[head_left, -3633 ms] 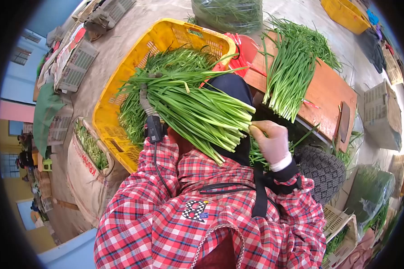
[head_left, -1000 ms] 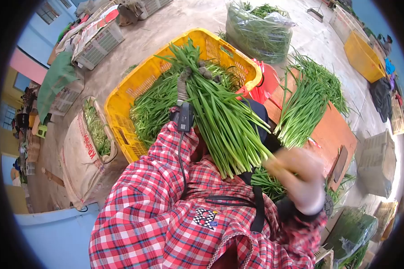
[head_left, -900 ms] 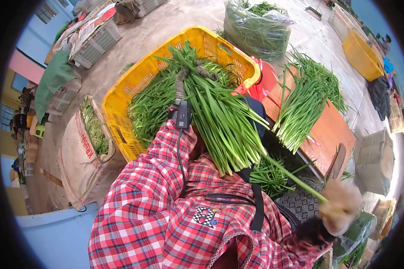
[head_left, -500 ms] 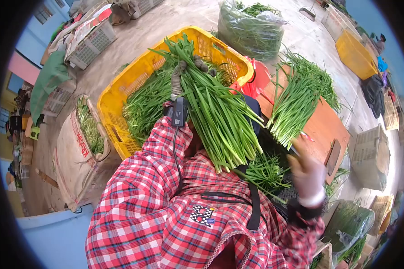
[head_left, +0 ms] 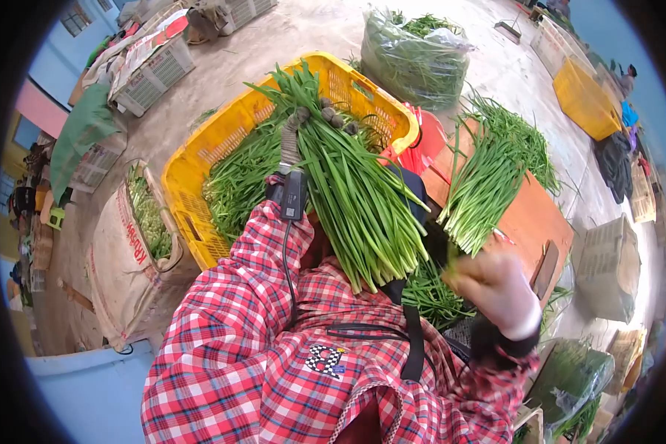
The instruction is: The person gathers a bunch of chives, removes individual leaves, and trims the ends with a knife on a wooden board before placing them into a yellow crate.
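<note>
My left hand, in a grey glove, is wrapped round the leafy part of a big bunch of garlic chives. The pale cut ends fan out toward my lap. To the right, my right hand, in a pale glove, has its fingers curled together and blurred. A faint yellow-green streak shows at its fingertips; what it is I cannot make out. Just beyond this hand, another pile of chives lies on a brown board. Loose green leaves lie below, between my two hands.
A yellow crate with more chives stands in front of me. A woven sack of greens is on the left, and a clear bag of greens sits behind. A dark flat tool rests on the board's right edge. Pale crates stand farther right.
My right hand has moved slightly left and down, its fingers going from spread to curled, close to the cut ends. The left hand keeps its hold; the bunch has shifted slightly left.
</note>
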`<action>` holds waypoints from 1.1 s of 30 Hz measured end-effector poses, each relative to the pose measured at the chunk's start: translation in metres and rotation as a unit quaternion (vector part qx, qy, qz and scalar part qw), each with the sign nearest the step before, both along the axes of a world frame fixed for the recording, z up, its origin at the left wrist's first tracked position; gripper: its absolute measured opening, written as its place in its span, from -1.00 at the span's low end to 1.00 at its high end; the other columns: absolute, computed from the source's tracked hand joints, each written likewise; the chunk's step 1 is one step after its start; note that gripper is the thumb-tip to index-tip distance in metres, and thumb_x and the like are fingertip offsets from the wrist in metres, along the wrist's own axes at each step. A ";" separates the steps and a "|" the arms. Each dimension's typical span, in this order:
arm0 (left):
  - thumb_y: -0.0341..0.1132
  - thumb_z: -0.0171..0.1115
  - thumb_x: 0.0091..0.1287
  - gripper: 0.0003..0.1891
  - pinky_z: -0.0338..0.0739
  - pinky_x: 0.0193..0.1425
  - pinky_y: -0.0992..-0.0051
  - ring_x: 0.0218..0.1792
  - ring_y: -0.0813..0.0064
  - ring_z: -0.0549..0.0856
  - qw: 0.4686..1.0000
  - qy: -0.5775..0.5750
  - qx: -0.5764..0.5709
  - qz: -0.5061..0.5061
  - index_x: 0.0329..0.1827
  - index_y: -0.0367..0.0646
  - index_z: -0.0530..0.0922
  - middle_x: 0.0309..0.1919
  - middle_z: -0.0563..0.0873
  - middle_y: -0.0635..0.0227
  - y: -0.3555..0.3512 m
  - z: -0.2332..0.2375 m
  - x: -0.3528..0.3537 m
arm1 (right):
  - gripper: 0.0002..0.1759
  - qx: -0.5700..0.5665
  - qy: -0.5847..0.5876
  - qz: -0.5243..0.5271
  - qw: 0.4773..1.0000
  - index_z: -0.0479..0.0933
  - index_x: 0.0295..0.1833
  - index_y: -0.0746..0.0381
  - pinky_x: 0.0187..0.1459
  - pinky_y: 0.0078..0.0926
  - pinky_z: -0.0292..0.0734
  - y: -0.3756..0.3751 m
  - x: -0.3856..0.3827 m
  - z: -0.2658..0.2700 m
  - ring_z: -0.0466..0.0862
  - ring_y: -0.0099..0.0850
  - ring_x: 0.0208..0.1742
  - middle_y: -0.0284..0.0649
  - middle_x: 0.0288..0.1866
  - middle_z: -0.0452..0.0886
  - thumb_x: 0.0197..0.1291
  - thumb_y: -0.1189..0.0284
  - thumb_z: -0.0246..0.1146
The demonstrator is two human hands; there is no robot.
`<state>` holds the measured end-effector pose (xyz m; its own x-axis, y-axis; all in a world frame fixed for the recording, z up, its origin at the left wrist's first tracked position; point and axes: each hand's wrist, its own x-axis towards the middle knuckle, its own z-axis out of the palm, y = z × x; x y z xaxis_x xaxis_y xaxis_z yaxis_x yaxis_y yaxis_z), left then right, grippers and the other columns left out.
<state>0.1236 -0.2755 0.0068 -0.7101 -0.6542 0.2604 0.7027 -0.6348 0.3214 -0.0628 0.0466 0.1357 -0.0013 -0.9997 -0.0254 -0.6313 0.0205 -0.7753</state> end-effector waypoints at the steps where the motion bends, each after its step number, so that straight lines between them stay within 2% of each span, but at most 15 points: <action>1: -0.18 0.24 0.21 -0.64 0.45 0.13 0.06 -0.24 0.26 0.65 1.000 -0.018 0.022 0.007 -0.05 -0.25 0.53 -0.33 0.65 0.28 -0.003 -0.004 -0.001 | -0.78 0.101 -0.008 -0.027 0.995 0.66 -0.20 0.19 -0.34 -0.30 0.56 0.019 -0.011 -0.004 0.68 -0.17 -0.37 -0.06 -0.40 0.66 0.06 0.33 0.28; 5: -0.12 0.13 0.32 -0.64 0.50 0.10 0.14 -0.23 0.27 0.67 0.995 -0.095 0.011 0.009 0.00 -0.23 0.52 -0.36 0.65 0.28 -0.001 0.014 -0.005 | -0.59 0.193 0.381 -0.146 0.892 0.63 0.01 0.13 -0.33 -0.26 0.55 0.062 -0.047 -0.061 0.64 -0.09 -0.41 -0.06 -0.47 0.64 -0.02 0.28 0.36; 8: -0.12 0.12 0.31 -0.66 0.60 -0.10 0.19 -0.32 0.22 0.68 0.975 -0.215 -0.023 0.049 -0.07 -0.23 0.55 -0.38 0.67 0.21 0.045 0.078 -0.025 | -0.18 -0.074 0.018 -0.209 0.975 0.35 0.34 0.21 0.06 -0.42 0.46 0.022 -0.012 0.002 0.60 -0.35 0.06 -0.15 0.03 0.63 -0.18 0.48 0.38; 10: -0.12 0.14 0.30 -0.70 0.61 -0.26 0.33 -0.38 0.28 0.69 0.979 -0.170 -0.115 -0.018 -0.19 -0.20 0.61 -0.36 0.71 0.19 0.072 0.099 -0.047 | 0.04 -0.152 0.060 -0.173 0.971 0.13 0.47 0.26 0.27 -0.45 0.27 -0.012 -0.007 0.021 0.35 -0.41 0.33 -0.20 0.36 0.36 -0.32 0.60 0.30; 12: -0.13 0.15 0.30 -0.72 0.59 -0.14 0.39 -0.25 0.26 0.70 0.914 -0.243 -0.324 0.031 -0.18 -0.17 0.61 -0.24 0.72 0.17 0.100 0.107 -0.082 | 0.05 -0.238 -0.128 -0.104 0.957 0.05 0.49 0.28 0.40 -0.27 0.07 -0.035 -0.021 0.019 0.15 -0.30 0.48 -0.13 0.53 0.08 -0.21 0.37 0.33; 14: -0.13 0.14 0.29 -0.72 0.53 -0.06 0.40 -0.19 0.30 0.67 0.826 -0.187 -0.503 0.171 -0.17 -0.16 0.60 -0.18 0.70 0.15 0.130 0.113 -0.114 | 0.13 -0.263 -0.154 -0.068 0.950 0.02 0.49 0.32 0.38 -0.22 0.12 -0.031 -0.045 0.008 0.13 -0.21 0.48 -0.06 0.52 0.06 -0.01 -0.11 0.35; 18: -0.09 0.12 0.21 -0.68 0.50 -0.10 0.29 -0.26 0.27 0.66 0.787 -0.141 -0.593 0.088 -0.21 -0.19 0.55 -0.32 0.69 0.11 0.187 0.136 -0.126 | -0.23 -0.187 -0.247 -0.144 0.940 0.28 0.29 0.37 0.09 -0.45 0.40 0.028 -0.109 -0.012 0.48 -0.42 0.05 -0.25 0.15 0.44 0.14 0.05 0.30; 20: -0.20 0.21 0.15 -0.72 0.52 -0.18 0.24 -0.31 0.10 0.64 0.761 -0.123 -0.627 0.112 -0.24 -0.24 0.56 -0.34 0.69 0.06 0.208 0.121 -0.153 | -0.19 -0.236 -0.091 -0.247 0.936 0.30 0.26 0.42 0.11 -0.41 0.39 0.048 -0.126 -0.024 0.48 -0.34 0.07 -0.16 0.15 0.44 0.17 -0.05 0.25; 23: -0.10 0.20 0.15 -0.64 0.53 -0.13 0.23 -0.24 0.06 0.66 0.748 -0.108 -0.634 0.165 -0.17 -0.23 0.54 -0.34 0.68 0.02 0.233 0.118 -0.160 | -0.19 -0.218 -0.159 -0.241 0.932 0.28 0.27 0.45 0.20 -0.32 0.31 0.060 -0.107 -0.014 0.43 -0.31 0.16 -0.09 0.22 0.40 0.18 -0.02 0.25; 25: 0.04 0.13 0.21 -0.52 0.55 -0.15 0.25 -0.27 0.13 0.69 0.117 -0.462 -0.852 0.218 -0.13 -0.26 0.54 -0.34 0.69 0.01 0.284 0.137 -0.164 | -0.18 -0.135 -0.233 -0.146 0.952 0.22 0.36 0.38 0.31 -0.29 0.20 0.074 -0.126 -0.016 0.36 -0.28 0.29 -0.11 0.32 0.33 0.18 0.01 0.23; 27: 0.18 0.07 0.26 -0.40 0.57 -0.17 0.27 -0.30 0.19 0.71 -0.581 -0.544 -0.586 0.153 -0.09 -0.30 0.54 -0.34 0.71 0.01 0.318 0.156 -0.164 | -0.19 -0.145 -0.240 -0.121 0.952 0.26 0.32 0.37 0.35 -0.25 0.15 0.068 -0.109 -0.008 0.31 -0.24 0.34 -0.09 0.34 0.30 0.15 0.00 0.25; 28: 0.19 0.06 0.26 -0.38 0.57 -0.17 0.28 -0.30 0.20 0.71 -0.594 -0.554 -0.556 0.176 -0.07 -0.31 0.53 -0.32 0.70 0.00 0.313 0.160 -0.165 | -0.21 -0.158 -0.249 -0.095 0.951 0.29 0.28 0.36 0.38 -0.21 0.10 0.058 -0.091 0.000 0.26 -0.20 0.38 -0.06 0.37 0.28 0.11 0.00 0.27; 29: 0.20 0.05 0.27 -0.37 0.58 -0.17 0.29 -0.29 0.21 0.71 -0.472 -0.567 -0.629 0.245 -0.06 -0.32 0.53 -0.30 0.70 0.00 0.306 0.160 -0.158 | -0.22 -0.173 -0.258 -0.071 0.948 0.33 0.24 0.35 0.42 -0.17 0.05 0.049 -0.073 0.007 0.22 -0.16 0.43 -0.03 0.39 0.25 0.08 -0.01 0.29; 31: 0.22 0.03 0.27 -0.34 0.59 -0.16 0.30 -0.28 0.23 0.71 0.091 -0.471 -0.837 0.264 -0.02 -0.33 0.52 -0.26 0.70 0.00 0.260 0.161 -0.134 | -0.39 -0.237 -0.240 -0.069 0.939 0.45 -0.12 0.30 0.46 -0.07 -0.05 0.034 -0.033 0.025 0.13 0.00 0.47 0.20 0.40 0.20 -0.06 0.00 0.38; 33: 0.24 0.02 0.28 -0.31 0.59 -0.15 0.32 -0.27 0.25 0.71 0.582 -0.200 -0.771 0.165 0.01 -0.35 0.51 -0.23 0.69 0.00 0.187 0.156 -0.110 | -0.51 -0.230 -0.266 -0.058 0.934 0.45 -0.19 0.25 0.47 -0.02 -0.14 0.040 -0.051 0.019 0.15 -0.02 0.47 0.14 0.39 0.24 0.00 0.06 0.34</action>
<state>0.0134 -0.0890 0.1623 -0.8172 0.0201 0.5760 0.3780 0.7731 0.5093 -0.1142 0.0870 0.1550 -0.2203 -0.8991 0.3783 -0.1682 -0.3470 -0.9226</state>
